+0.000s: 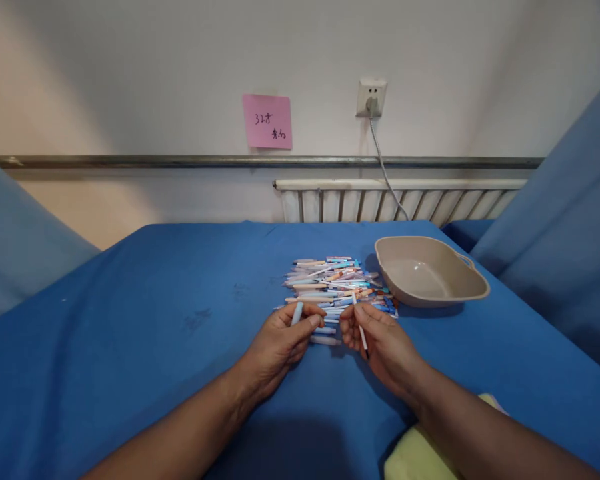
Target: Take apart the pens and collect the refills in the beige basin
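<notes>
Both hands at work above a counter covered in smooth blue cloth point(155, 300), forearms coming in from the near edge. Left hand point(273, 343) closed, thumb against fingers, gripping a short pale-blue cylindrical piece point(297, 313) that pokes up behind the thumb; the rest is hidden, so cannot tell whether cap or whole pen. Right hand point(387, 343) closed lightly on a slim white pen point(362, 328), held at a slant, dark tip pointing down toward the near edge. Hands near each other, not touching. Just beyond them, a heap of slender plastic pens in white, pale blue, peach and orange point(325, 283), most lying crosswise; 2 pale ones show in the gap between the hands. Right of the heap, just beside it, a beige plastic basin with a looped handle point(425, 267), upright. Under the right forearm, a soft yellow-green cloth point(417, 457). Wall behind: square pink paper note with dark handwriting point(267, 121), white socket point(372, 93) with 1 plug in, grey cord point(383, 160) running down past a white ribbed radiator point(330, 200).
</notes>
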`<state>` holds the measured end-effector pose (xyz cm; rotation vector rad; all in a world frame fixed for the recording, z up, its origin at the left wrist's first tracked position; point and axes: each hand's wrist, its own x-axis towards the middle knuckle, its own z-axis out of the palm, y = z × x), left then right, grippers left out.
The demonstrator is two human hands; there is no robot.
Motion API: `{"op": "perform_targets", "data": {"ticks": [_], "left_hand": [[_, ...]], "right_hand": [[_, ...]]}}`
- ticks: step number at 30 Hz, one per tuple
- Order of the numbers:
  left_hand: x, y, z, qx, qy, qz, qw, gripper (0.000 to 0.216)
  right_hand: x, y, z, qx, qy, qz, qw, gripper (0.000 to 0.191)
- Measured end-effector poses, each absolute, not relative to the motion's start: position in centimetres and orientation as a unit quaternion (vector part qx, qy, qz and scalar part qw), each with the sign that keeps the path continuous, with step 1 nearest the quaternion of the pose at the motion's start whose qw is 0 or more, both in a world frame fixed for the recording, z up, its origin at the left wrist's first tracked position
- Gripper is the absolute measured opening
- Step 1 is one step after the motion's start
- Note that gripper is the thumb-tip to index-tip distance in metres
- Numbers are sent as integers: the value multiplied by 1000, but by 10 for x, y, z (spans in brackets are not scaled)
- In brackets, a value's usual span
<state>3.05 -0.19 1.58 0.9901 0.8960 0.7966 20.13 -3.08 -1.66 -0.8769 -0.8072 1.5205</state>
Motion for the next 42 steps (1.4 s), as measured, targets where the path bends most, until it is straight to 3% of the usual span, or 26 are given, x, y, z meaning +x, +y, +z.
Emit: {"op": "perform_targets", "data": {"ticks": [14, 27, 42], "left_hand": [[39, -7, 2, 469, 421, 304, 714, 34], [34, -5, 2, 444, 385, 310, 748, 27], [33, -4, 0, 433, 388, 311, 752, 28]], "right_hand": [[204, -32, -17, -419, -350, 563, 620, 38], [202, -46, -8, -459, -431, 399, 667, 24], [204, -50, -13, -437, -566, 296, 633, 11]]}}
